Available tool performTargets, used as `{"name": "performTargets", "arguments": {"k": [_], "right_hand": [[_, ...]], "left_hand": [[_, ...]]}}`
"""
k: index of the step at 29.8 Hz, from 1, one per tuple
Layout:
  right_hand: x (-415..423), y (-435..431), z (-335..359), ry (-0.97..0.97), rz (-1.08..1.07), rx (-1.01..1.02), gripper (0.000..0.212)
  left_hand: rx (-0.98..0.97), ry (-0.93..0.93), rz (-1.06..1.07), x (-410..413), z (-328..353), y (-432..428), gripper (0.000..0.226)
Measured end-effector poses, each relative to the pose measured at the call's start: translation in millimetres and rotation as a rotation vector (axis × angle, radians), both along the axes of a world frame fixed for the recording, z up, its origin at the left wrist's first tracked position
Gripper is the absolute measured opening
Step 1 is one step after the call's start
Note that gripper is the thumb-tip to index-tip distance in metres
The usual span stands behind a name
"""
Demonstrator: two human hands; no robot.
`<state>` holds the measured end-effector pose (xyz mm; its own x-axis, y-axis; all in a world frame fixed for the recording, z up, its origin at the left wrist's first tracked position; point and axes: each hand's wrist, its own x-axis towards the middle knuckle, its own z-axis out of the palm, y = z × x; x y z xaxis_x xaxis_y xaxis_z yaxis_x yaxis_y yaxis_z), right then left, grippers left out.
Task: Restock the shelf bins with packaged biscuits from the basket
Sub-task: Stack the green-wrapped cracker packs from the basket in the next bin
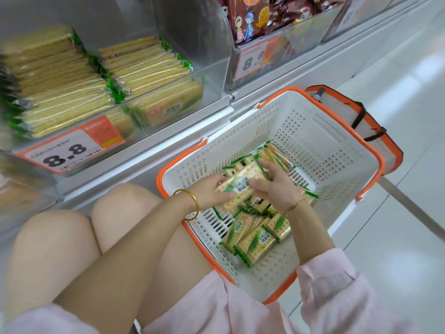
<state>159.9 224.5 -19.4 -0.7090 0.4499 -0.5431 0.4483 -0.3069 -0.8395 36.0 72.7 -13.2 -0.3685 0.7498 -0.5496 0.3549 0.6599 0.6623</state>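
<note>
Both the left grip (pixel 209 190) and the right grip (pixel 277 186) hold one biscuit packet (pixel 240 184) at mid-frame, fingers curled round its two ends. It sits over the loose packets (pixel 255 239) lying in the white basket (pixel 320 145). At upper left, the shelf bin (pixel 212 68) carries stacked packets (pixel 67 97) behind an 8.8 price tag (pixel 69 150).

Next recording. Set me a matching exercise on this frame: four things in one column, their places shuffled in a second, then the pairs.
Things
1. held biscuit pack
2. gold bangle
3. stacked biscuit packs
4. brown snack bags

Places
A. in the left bin
B. on the left wrist
C. between left hand and right hand, in the basket
D. in the right bin

Pairs: 1-C, 2-B, 3-A, 4-D
</note>
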Motion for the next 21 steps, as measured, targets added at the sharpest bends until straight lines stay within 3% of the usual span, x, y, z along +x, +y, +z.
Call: {"name": "performTargets", "arguments": {"k": [3, 6, 8, 10, 12, 15, 18, 21], "right_hand": [[-9.5, 3.4, -11.5, -0.008, -0.063, -0.002, 0.035], [-15.5, 18.2, -41.3, -0.443, 0.130, 0.727, 0.044], [-14.6, 20.6, -64.8, -0.636, 0.445, 0.981, 0.064], [-9.7, 17.0, -81.8, -0.750, 0.732, 1.052, 0.063], [-2.4, 15.8, -91.3, -0.815, 0.817, 1.094, 0.060], [5.7, 20.3, -94.2, -0.785, 0.721, 1.197, 0.046], [4.9, 26.3, -76.6, -0.716, 0.703, 1.261, 0.029], [-0.9, 31.6, -37.2, -0.585, 0.583, 1.164, 0.007]], "left_hand": [[0.024, -0.047, 0.069, -4.3, -3.3, -1.0, 0.028], [-0.001, -0.022, 0.082, -9.0, -7.6, -3.0, 0.028], [-0.020, -0.004, 0.067, -10.3, -8.6, -2.2, 0.025], [-0.028, -0.007, 0.069, -10.7, -9.0, -1.9, 0.026], [-0.019, -0.022, 0.098, -10.0, -7.5, -2.8, 0.039], [-0.005, -0.052, 0.147, -9.2, -4.3, -3.5, 0.049], [0.038, -0.098, 0.198, -6.8, 4.0, -1.3, 0.032], [0.102, -0.094, 0.304, -7.9, 10.8, 0.9, 0.019]]}}
